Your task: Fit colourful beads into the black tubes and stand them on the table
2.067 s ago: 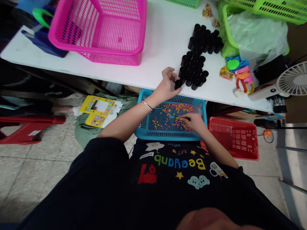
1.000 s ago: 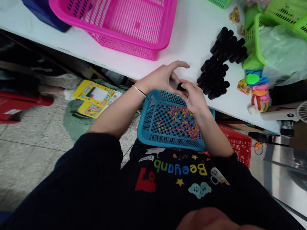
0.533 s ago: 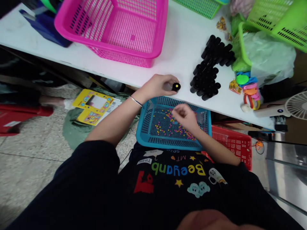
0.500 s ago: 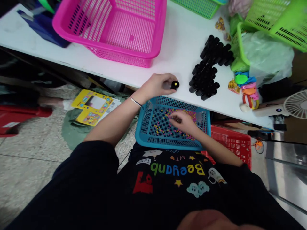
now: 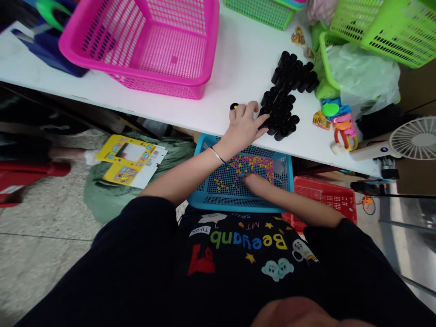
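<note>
From the head camera, the only view, my two hands are well apart, each at its own spot. My left hand (image 5: 244, 121) reaches over the front of the white table (image 5: 235, 59), fingers spread at the near side of the packed black tubes (image 5: 281, 106); whether thumb and forefinger have hold of one, I cannot tell. Just left of its knuckles stands a lone black tube (image 5: 232, 106) with a yellow dot at its top. My right hand (image 5: 254, 182) is down in the blue basket (image 5: 235, 208), over the loose pink and yellow bits (image 5: 270, 169); its fingertips are hidden and blurred, so I cannot tell whether they pinch anything. To do this well, I judge, I should lift one tube straight up from the edge of the cluster, so its neighbours don't topple, and keep my left knuckles off the lone one. With the right, a light fingertip pinch seems best, taking a single bit from the thicker patch; bits this small could easily slip or come up two at once.
</note>
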`<state>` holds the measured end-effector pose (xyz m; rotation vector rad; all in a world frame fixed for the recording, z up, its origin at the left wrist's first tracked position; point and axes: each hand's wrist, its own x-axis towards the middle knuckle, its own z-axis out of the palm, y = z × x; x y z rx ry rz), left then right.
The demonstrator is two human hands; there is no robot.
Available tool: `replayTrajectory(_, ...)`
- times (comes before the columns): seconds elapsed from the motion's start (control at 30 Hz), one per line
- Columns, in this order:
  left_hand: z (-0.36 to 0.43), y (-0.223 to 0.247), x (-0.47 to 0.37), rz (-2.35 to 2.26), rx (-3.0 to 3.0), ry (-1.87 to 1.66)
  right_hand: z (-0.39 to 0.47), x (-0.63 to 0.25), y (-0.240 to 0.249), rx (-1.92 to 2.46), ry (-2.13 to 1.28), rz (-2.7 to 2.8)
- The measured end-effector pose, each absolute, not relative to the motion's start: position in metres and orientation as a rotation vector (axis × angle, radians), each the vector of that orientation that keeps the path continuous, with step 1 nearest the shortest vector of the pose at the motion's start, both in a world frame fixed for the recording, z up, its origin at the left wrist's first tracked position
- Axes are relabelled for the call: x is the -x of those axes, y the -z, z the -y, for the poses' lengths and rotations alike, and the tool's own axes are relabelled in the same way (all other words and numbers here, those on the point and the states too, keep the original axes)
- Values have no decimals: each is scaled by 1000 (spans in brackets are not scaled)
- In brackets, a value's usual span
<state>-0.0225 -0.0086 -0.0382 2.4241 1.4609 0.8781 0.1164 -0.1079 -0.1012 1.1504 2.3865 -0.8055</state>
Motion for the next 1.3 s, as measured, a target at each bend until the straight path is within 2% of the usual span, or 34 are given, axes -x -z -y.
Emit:
replayTrajectory(0.23,5,47,51,-1267,-2437,-890,105,-128,72,-1224,996,-2451)
replayTrajectory(0.4,5,57,81,-1013,-2286,-935,85,-144,28,-1886,1332,-2789)
replayTrajectory(0.53,0,60,88,-986,-2143,-907,49,-137,5,-2122,1100,-3003)
replayTrajectory(0.73,-6,60,88,-996,-2073,-901,11,-123,1,-1813,896,-3016)
replayTrajectory(1.07,-6,58,86,-1009,-2070,-887,39,-128,33,-1799,565,-3087)
replayTrajectory(1.3,-5,58,86,-1000,-2089,-897,46,-122,41,-1749,457,-3059)
